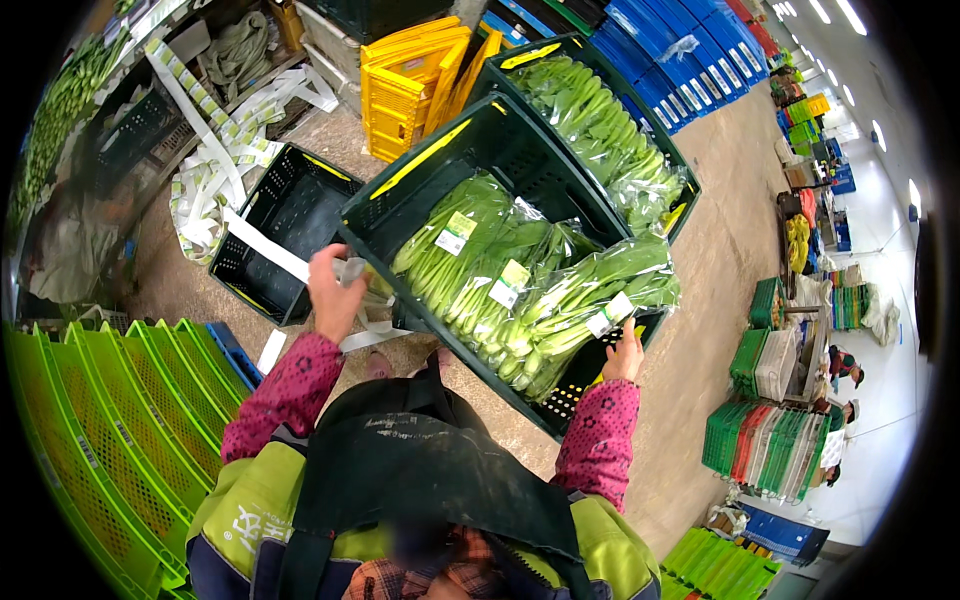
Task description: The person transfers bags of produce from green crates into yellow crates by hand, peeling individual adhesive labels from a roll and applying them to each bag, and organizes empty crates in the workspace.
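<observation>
A dark green crate [385,265] stands tilted in front of me, with several clear bags of leafy greens [465,235] in it, each with a white-and-green label. At the crate's near right corner my right hand [624,357] closes on the end of the nearest bag of greens [575,325], beside its label [608,314]. My left hand [336,292] is closed at the crate's left side, fingers curled round a whitish label strip [262,243]. That strip trails over a smaller black crate [300,200] to a tangled heap of strips on the floor.
Behind the front crate is another dark green crate [683,165] of bagged greens. Folded yellow crates [405,100] and blue crate stacks [680,50] stand farther back. Lime-green crates [120,430] line the left. Shelving and people [840,370] are far right.
</observation>
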A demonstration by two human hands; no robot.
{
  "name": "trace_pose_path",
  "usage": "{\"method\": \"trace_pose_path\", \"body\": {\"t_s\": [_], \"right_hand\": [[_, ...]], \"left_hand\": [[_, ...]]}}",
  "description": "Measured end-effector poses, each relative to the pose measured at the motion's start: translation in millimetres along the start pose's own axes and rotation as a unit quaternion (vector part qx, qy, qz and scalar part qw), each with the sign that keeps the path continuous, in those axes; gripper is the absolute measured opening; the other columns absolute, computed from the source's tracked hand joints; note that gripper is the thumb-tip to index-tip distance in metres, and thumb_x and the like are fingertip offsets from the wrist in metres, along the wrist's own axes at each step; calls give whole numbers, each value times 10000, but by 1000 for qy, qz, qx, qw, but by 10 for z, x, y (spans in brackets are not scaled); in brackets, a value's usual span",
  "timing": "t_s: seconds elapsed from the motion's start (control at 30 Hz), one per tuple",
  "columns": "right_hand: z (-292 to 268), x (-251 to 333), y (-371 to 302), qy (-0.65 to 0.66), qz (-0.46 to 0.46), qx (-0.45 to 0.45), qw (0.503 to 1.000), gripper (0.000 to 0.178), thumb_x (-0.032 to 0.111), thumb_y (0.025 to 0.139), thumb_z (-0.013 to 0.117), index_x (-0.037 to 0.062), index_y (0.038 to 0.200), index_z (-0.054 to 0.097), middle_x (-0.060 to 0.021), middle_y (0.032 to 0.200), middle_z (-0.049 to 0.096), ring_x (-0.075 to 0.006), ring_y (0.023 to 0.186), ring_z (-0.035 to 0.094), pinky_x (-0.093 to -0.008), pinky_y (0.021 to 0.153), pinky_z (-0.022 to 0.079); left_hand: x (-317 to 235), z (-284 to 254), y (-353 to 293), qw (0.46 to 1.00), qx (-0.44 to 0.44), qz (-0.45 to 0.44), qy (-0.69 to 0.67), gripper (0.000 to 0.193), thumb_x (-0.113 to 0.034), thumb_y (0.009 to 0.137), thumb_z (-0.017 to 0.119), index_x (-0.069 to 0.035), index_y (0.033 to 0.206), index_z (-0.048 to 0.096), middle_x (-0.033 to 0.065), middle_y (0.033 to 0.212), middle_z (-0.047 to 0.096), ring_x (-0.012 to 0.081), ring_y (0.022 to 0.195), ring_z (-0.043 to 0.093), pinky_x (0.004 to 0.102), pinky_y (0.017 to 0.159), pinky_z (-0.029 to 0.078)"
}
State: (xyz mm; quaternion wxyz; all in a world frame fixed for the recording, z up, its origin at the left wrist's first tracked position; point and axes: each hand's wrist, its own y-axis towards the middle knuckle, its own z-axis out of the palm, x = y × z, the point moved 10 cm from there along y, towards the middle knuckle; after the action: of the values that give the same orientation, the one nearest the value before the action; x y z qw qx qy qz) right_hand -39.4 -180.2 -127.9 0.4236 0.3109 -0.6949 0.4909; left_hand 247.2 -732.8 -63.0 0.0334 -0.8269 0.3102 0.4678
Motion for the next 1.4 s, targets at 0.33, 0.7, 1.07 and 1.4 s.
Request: {"method": "trace_pose_path", "body": {"t_s": [0.33,0.7,1.07,1.4], "right_hand": [[590,145,139,236,-44,98,966,438,314,900,670,39,1216,543,-58,1131,618,-177,982,598,-344,828,503],[916,632,-693,258,-26,205,944,127,35,857,684,34,980,650,-33,955,680,-107,827,603,-257,788,464],[1672,683,-1137,234,33,337,911,183,170,932,628,38,1056,645,-27,984,664,-115,873,618,-255,728,495],[411,-969,117,-70,126,-17,989,659,428,814,720,-45,1230,525,-172,1158,601,-268,1068,554,-374,934,427]], "left_hand": [[-2001,2018,-253,900,365,142,-192,716,-216,780,731,-48,1389,393,152,1338,504,268,1266,462,361,1063,346],[-1327,3190,-745,719,623,-174,-253,320,-101,873,653,11,1167,597,90,1074,648,145,988,586,299,869,473],[-1039,2660,-499,621,518,-348,-474,558,-166,870,677,-44,1354,428,119,1310,555,251,1187,551,452,1014,436],[-731,2372,-204,539,387,-486,-569,366,-242,934,570,-51,1244,536,147,1139,633,269,1010,645,446,877,542]]}}
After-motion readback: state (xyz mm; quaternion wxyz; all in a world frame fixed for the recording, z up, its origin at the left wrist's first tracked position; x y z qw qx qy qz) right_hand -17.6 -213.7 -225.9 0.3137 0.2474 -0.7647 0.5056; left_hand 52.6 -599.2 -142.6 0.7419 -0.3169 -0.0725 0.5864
